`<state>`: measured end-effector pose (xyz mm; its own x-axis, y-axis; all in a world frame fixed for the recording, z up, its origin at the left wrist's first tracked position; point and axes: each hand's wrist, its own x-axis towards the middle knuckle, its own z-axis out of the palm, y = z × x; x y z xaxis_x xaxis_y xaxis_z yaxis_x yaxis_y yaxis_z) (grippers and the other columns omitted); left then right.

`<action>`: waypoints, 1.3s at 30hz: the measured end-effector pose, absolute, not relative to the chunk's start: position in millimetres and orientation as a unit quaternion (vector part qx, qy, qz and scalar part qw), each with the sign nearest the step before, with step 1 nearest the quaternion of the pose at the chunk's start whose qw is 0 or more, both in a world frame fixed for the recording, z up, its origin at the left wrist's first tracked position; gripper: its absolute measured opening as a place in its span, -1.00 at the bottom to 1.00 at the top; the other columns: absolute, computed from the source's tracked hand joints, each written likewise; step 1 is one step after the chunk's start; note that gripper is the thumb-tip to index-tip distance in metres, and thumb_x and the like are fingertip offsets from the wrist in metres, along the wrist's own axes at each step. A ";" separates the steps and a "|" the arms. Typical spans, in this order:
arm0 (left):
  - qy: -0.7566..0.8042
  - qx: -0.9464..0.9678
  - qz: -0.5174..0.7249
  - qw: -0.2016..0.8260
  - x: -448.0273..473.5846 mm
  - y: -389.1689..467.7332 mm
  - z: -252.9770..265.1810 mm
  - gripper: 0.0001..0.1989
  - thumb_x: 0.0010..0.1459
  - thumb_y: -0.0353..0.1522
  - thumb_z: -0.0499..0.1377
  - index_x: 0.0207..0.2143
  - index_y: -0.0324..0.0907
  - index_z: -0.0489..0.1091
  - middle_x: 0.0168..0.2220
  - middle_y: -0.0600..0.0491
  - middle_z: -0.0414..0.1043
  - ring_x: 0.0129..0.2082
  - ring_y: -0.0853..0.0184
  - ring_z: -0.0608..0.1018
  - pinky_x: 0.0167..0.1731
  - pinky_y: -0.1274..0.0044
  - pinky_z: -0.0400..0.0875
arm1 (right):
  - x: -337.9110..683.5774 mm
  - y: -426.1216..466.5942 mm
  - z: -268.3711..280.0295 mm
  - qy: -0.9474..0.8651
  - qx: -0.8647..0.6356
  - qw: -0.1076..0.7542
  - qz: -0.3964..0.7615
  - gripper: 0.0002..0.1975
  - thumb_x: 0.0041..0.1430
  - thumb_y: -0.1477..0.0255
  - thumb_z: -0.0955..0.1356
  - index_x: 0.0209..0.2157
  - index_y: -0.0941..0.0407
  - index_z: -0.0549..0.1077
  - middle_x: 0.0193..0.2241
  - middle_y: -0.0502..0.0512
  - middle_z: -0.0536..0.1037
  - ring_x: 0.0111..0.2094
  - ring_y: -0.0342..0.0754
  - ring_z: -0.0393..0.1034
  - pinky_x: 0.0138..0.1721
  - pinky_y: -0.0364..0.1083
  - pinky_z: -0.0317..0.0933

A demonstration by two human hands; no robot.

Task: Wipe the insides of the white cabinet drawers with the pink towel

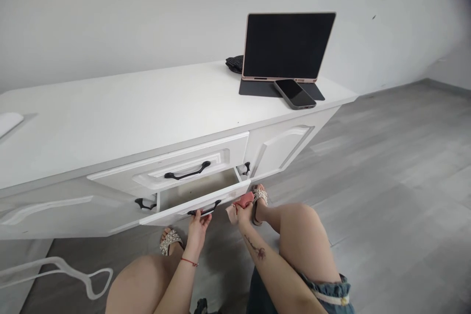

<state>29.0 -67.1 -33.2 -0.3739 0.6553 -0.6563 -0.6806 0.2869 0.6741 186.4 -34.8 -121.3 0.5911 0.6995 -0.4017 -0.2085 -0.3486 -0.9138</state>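
Note:
The lower drawer [217, 196] of a white cabinet [121, 108] is pulled out, and the part of its inside that shows looks bare. My left hand [198, 228] has its fingers curled round the black handle [204, 209] on that drawer's front. In my right hand [244, 215] is a bunched pink cloth [246, 199], held low beside the drawer's right end. Above, the upper drawer [191, 162] is closed, with a black handle of its own.
On the cabinet top, a tablet [289, 46] stands on its dark cover, a phone [295, 94] leaning on the cover. Behind it lies a black folded item [234, 64]. A white object [9, 122] sits at the far left. A white looped frame [88, 279] is at lower left, near my legs.

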 end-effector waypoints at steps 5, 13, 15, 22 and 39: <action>0.538 0.014 0.605 0.587 21.4 -50.8 -39.0 -0.87 0.23 -0.47 0.06 -0.39 -0.21 0.35 -0.41 0.02 0.50 -0.42 0.37 0.58 -0.25 0.46 0.50 | 187.9 -63.0 -88.4 -0.113 -0.748 0.539 0.370 -0.57 -0.29 0.35 0.42 -0.37 0.01 0.13 -0.37 0.02 0.41 -0.26 0.03 0.34 -0.15 0.00 0.24; 0.539 -0.018 0.613 0.578 17.4 -6.7 -29.4 -0.86 0.26 -0.44 0.02 -0.40 -0.17 0.26 -0.47 0.09 0.41 -0.42 0.38 0.58 -0.25 0.46 0.50 | 177.4 -125.8 -22.0 -0.176 -0.627 0.558 0.514 -0.59 -0.17 0.27 0.45 -0.27 0.06 0.30 -0.36 0.00 0.48 -0.31 -0.03 0.40 -0.21 -0.08 0.28; 0.538 -0.024 0.612 0.579 17.0 0.9 -25.6 -0.86 0.27 -0.43 0.02 -0.39 -0.15 0.24 -0.47 0.10 0.38 -0.41 0.39 0.57 -0.23 0.48 0.49 | 185.2 -136.8 -9.6 -0.184 -0.601 0.552 0.548 -0.53 -0.20 0.29 0.48 -0.21 0.06 0.33 -0.29 0.04 0.50 -0.24 0.01 0.41 -0.16 -0.06 0.28; 0.546 -0.072 0.557 0.621 29.5 -11.4 5.2 -0.78 0.32 -0.26 -0.10 -0.23 -0.17 0.24 -0.36 -0.01 0.38 -0.38 0.37 0.54 -0.31 0.49 0.50 | 224.1 -156.0 46.3 -0.139 -0.454 0.487 0.733 -0.38 -0.28 0.46 0.51 -0.07 0.06 0.37 -0.18 0.07 0.56 -0.19 0.02 0.44 -0.14 -0.06 0.26; 0.479 0.088 0.552 0.677 73.4 -271.2 173.1 -0.71 -0.20 -0.39 0.41 -0.34 -0.18 0.49 -0.28 -0.04 0.58 -0.27 0.17 0.59 -0.23 0.43 0.46 | 233.3 -221.4 157.1 -0.262 -0.342 0.383 0.817 -0.41 -0.37 0.35 0.46 -0.15 0.04 0.41 -0.31 0.04 0.51 -0.22 0.05 0.41 -0.20 -0.03 0.24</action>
<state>73.4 -271.2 173.1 -0.0678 0.8315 -0.5513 -0.6619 0.3760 0.6484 233.3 -221.4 157.1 -0.4724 0.8051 -0.3586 -0.4473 -0.5696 -0.6896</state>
